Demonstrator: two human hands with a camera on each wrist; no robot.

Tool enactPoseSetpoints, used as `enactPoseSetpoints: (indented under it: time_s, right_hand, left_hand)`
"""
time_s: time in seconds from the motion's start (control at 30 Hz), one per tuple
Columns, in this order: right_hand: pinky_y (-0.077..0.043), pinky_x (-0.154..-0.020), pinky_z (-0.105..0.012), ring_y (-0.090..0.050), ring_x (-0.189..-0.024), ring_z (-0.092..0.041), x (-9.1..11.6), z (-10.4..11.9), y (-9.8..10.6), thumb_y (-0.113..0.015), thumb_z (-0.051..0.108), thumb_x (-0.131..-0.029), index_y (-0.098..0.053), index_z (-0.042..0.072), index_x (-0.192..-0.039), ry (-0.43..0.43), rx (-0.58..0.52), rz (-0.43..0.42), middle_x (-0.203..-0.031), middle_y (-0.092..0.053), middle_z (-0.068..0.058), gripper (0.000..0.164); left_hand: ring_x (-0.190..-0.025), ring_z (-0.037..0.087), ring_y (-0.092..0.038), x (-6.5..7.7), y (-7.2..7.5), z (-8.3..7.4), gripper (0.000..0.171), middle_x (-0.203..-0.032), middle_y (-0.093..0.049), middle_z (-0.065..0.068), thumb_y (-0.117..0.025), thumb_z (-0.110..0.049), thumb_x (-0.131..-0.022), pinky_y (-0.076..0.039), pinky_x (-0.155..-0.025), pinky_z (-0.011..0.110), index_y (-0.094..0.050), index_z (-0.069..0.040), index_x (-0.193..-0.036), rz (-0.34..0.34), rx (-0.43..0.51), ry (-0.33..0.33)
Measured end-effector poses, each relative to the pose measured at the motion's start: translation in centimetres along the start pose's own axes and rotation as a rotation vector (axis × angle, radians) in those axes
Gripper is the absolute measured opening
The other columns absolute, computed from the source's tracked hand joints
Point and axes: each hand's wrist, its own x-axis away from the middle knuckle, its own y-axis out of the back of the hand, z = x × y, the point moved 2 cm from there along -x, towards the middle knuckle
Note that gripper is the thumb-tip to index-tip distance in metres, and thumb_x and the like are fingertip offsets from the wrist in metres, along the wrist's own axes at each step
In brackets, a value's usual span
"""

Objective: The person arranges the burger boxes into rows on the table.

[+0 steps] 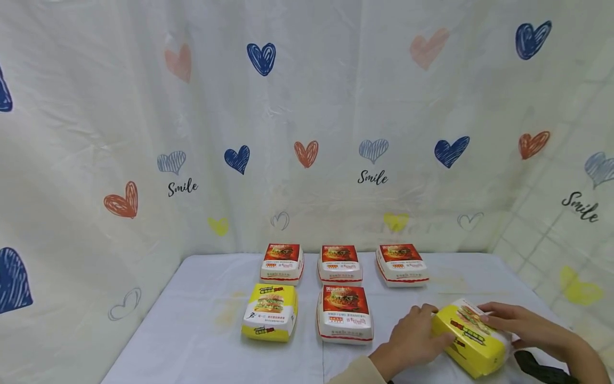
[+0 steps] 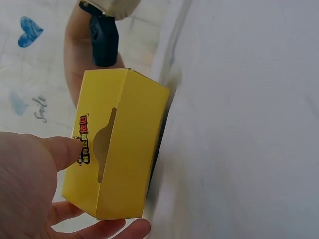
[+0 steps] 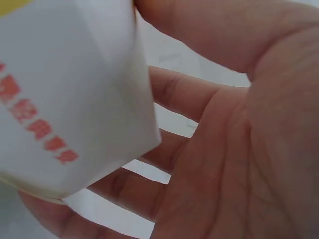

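At the front right of the table, a yellow and white burger box (image 1: pixel 472 349) sits tilted between my two hands. My left hand (image 1: pixel 414 335) grips its left end; in the left wrist view the thumb (image 2: pixel 65 153) lies on the printed yellow face and the fingers reach around the end. From the other side my right hand (image 1: pixel 525 326) holds the box, thumb over its top. The right wrist view shows the white side (image 3: pixel 75 99) with red print and the fingers (image 3: pixel 134 191) spread behind and beneath it. The slotted yellow flap (image 2: pixel 132 134) is folded closed.
Left of my hands stand a red-topped white burger box (image 1: pixel 344 320) and a yellow and white one (image 1: pixel 270 314). Behind them, three more red-topped boxes form a row, including one on the right (image 1: pixel 402 266). A heart-printed curtain (image 1: pixel 307 106) borders the white table (image 1: pixel 192 330).
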Motion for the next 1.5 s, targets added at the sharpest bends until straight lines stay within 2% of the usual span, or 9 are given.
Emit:
enactPoseSetpoints:
  time_s: [0.17,0.33,0.53,0.77,0.97,1.23,1.5]
  right_hand:
    - [-0.057,-0.082,-0.054,-0.059,-0.119,-0.038,-0.9,0.3,-0.6,-0.046,0.041,-0.108,-0.036,-0.012,-0.148,0.025,-0.004,-0.028,-0.144,-0.047,-0.039,0.067]
    - [-0.056,-0.081,-0.048,-0.059,-0.113,-0.029,-1.3,1.0,-1.1,-0.044,0.041,-0.109,-0.036,-0.012,-0.149,0.034,0.010,-0.051,-0.146,-0.043,-0.039,0.067]
    - [-0.055,-0.079,-0.046,-0.059,-0.111,-0.029,-1.8,1.7,-1.6,-0.047,0.044,-0.107,-0.039,-0.010,-0.148,0.010,0.040,-0.090,-0.144,-0.048,-0.037,0.068]
    - [-0.054,-0.079,-0.044,-0.059,-0.109,-0.024,-2.5,1.9,-1.8,-0.046,0.045,-0.107,-0.039,-0.010,-0.149,0.022,0.028,-0.095,-0.143,-0.052,-0.033,0.068]
    - [-0.051,-0.077,-0.041,-0.058,-0.105,-0.023,-2.7,2.5,-2.0,-0.047,0.045,-0.107,-0.039,-0.009,-0.148,0.024,0.040,-0.103,-0.140,-0.055,-0.030,0.069]
    - [-0.049,-0.077,-0.039,-0.056,-0.104,-0.021,-3.0,3.4,-2.6,-0.045,0.044,-0.108,-0.040,-0.009,-0.148,0.048,0.055,-0.103,-0.138,-0.058,-0.026,0.066]
    - [-0.048,-0.075,-0.039,-0.055,-0.101,-0.021,-3.4,3.4,-2.9,-0.046,0.045,-0.107,-0.039,-0.009,-0.148,0.035,0.057,-0.101,-0.135,-0.060,-0.022,0.068]
  left_hand:
    - [-0.086,0.006,-0.055,-0.1,0.0,0.8,0.047,-0.108,-0.057,-0.010,-0.064,-0.056,-0.094,-0.050,-0.074,0.029,-0.053,-0.034,-0.134,0.008,0.039,0.015]
    - [-0.087,0.007,-0.054,-0.3,0.2,1.1,0.050,-0.109,-0.055,-0.007,-0.063,-0.054,-0.094,-0.051,-0.075,0.030,-0.051,-0.031,-0.137,-0.006,0.062,0.021]
    - [-0.092,0.007,-0.052,-0.4,0.6,1.3,0.049,-0.110,-0.053,-0.006,-0.065,-0.052,-0.093,-0.051,-0.080,0.031,-0.051,-0.032,-0.135,-0.021,0.087,0.063]
    - [-0.096,0.007,-0.049,-0.3,1.6,1.3,0.048,-0.114,-0.050,-0.005,-0.066,-0.047,-0.093,-0.051,-0.082,0.030,-0.050,-0.032,-0.135,-0.041,0.105,0.065]
    - [-0.094,0.005,-0.048,-0.3,2.0,1.2,0.045,-0.113,-0.048,-0.006,-0.070,-0.044,-0.090,-0.050,-0.080,0.029,-0.053,-0.032,-0.130,-0.078,0.113,0.082]
    - [-0.097,0.005,-0.046,-0.2,2.6,0.9,0.046,-0.117,-0.048,-0.009,-0.076,-0.037,-0.086,-0.051,-0.082,0.031,-0.054,-0.031,-0.125,-0.128,0.149,0.146]
    - [-0.101,0.005,-0.044,-0.3,2.6,1.2,0.037,-0.119,-0.046,-0.010,-0.076,-0.034,-0.086,-0.048,-0.078,0.029,-0.057,-0.034,-0.117,-0.158,0.181,0.133]
